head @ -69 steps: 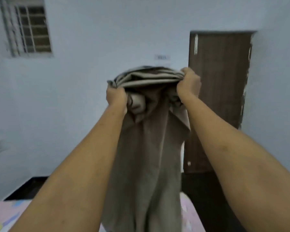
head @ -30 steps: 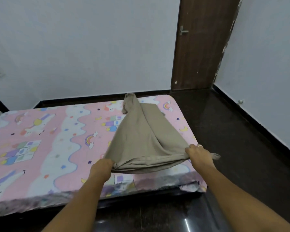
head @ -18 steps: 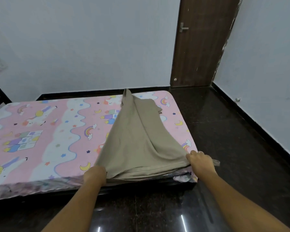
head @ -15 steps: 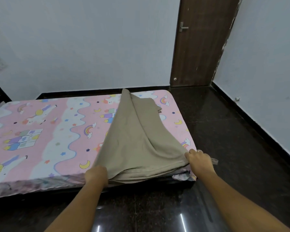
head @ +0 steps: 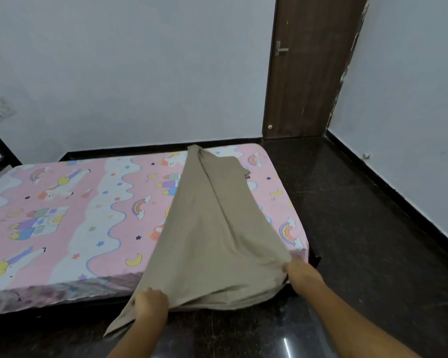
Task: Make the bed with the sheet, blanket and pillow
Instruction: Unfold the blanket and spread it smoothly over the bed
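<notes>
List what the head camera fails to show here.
- Left end of the mattress: cut off by the frame edge, head view.
- Its near edge by the right corner: covered by the beige cloth.
- Fingertips of the right hand: tucked under the cloth.
- Pillow: not in view.

**Bed: 1 mattress, 1 item on it**

Low mattress [head: 62, 215] in a pink cartoon-print cover with rainbows, moons and stars, standing on the dark glossy floor [head: 360, 228]. On it lies 1 beige sheet [head: 212, 228], bunched across the right end, its near edge overhanging the front side.
</notes>
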A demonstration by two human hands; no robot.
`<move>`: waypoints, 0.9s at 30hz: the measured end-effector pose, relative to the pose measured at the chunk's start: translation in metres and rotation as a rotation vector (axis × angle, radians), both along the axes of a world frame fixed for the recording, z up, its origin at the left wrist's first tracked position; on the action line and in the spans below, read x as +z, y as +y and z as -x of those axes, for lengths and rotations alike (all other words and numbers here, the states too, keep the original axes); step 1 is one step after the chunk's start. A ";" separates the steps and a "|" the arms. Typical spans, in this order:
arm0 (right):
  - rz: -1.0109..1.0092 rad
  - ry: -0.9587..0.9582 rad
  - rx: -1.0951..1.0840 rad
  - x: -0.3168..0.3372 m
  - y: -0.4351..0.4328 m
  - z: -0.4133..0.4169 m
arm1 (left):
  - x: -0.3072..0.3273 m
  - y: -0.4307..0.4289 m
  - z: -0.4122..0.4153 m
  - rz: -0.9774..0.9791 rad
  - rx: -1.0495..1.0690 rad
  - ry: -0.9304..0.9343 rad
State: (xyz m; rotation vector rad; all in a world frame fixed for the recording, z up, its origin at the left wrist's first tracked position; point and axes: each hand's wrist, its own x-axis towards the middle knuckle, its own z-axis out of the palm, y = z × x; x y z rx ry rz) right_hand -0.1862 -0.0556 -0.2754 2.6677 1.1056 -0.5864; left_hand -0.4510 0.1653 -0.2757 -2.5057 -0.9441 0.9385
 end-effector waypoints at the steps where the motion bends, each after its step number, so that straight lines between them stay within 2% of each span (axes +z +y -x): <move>1: 0.074 0.007 0.054 -0.005 0.001 -0.003 | 0.006 0.001 -0.001 0.051 0.042 -0.034; 3: 0.123 0.124 -0.026 -0.001 0.018 -0.015 | 0.023 0.017 -0.014 0.125 0.134 -0.155; 5: 0.016 0.263 -0.160 0.039 0.055 -0.032 | 0.055 0.053 -0.044 0.170 0.274 -0.456; 6: -0.159 0.231 -0.202 0.073 0.080 -0.047 | 0.082 0.074 -0.063 0.183 0.350 -0.681; 7: -0.416 0.203 -0.225 0.115 0.103 -0.062 | 0.114 0.095 -0.081 0.195 0.435 -0.926; 8: -0.726 0.211 -0.306 0.159 0.123 -0.077 | 0.151 0.113 -0.097 0.181 0.517 -1.196; 10: -1.319 0.079 -0.444 0.239 0.150 -0.105 | 0.231 0.139 -0.115 0.100 0.662 -1.732; 11: -1.523 -0.006 -0.415 0.270 0.155 -0.110 | 0.264 0.147 -0.119 0.059 0.669 -1.964; 12: -1.620 -0.106 -0.329 0.289 0.158 -0.110 | 0.284 0.149 -0.120 -0.003 0.584 -2.099; 13: -1.621 -0.166 -0.210 0.295 0.158 -0.111 | 0.288 0.148 -0.118 -0.074 0.443 -2.089; 14: -1.536 -0.168 -0.128 0.292 0.158 -0.113 | 0.282 0.145 -0.113 -0.117 0.280 -1.966; 16: -1.175 -0.162 -0.049 0.259 0.148 -0.123 | 0.243 0.147 -0.101 -0.172 0.018 -1.576; 17: -0.966 -0.177 -0.032 0.236 0.141 -0.128 | 0.221 0.151 -0.094 -0.175 -0.028 -1.406; 19: -0.685 -0.173 -0.051 0.190 0.126 -0.135 | 0.179 0.157 -0.084 -0.126 0.034 -1.164; 23: -0.553 -0.222 -0.002 0.121 0.117 -0.127 | 0.099 0.154 -0.083 -0.016 0.140 -0.924; 27: -0.216 -0.195 0.135 -0.012 0.105 -0.118 | -0.037 0.141 -0.069 0.121 0.183 -0.705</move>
